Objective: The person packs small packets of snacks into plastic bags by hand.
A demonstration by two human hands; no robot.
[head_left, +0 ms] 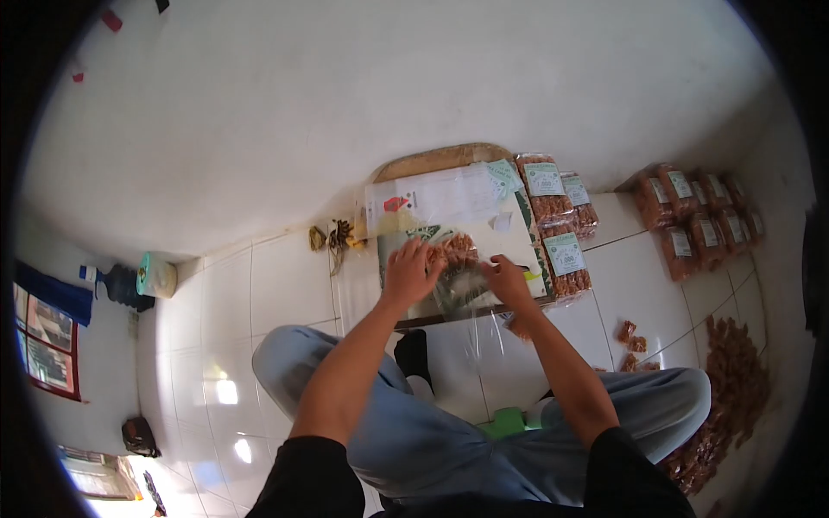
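A clear plastic bag [471, 298] with small brown snack packs [456, 249] in its far end lies on a low board [410, 302]. My left hand [409, 273] curls over the bag's left side, against the snack packs, fingers bent onto the plastic. On the other side my right hand [508, 281] grips the bag's right edge between thumb and fingers. The bag's loose, shiny end hangs over the near edge of the board toward my lap. Beyond the hands lies a stack of flat clear bags [449, 194], with pale green printed labels [503, 179] at its right.
Filled, labelled bags [566, 262] stand right of the board; more filled bags [698, 220] are stacked near the right wall. Loose snack packs [734, 371] heap on the floor at right. Rubber bands [338, 233] hang at left. A water jug [125, 287] lies far left.
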